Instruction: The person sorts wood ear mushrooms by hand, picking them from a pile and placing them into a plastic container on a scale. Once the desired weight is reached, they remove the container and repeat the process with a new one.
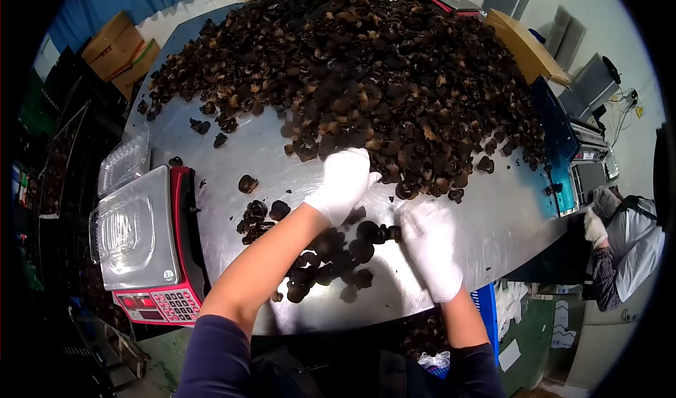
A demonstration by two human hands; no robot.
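Mushrooms between gloved hands' fingers

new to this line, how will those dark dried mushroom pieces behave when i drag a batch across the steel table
The dark pieces look curled and thin, so probably light and likely to slide easily on the smooth steel table. Strays lie apart from the big heap, so some may scatter. Their crinkled edges look brittle; pressing hard might crumble them.

Scale left of mushrooms on table
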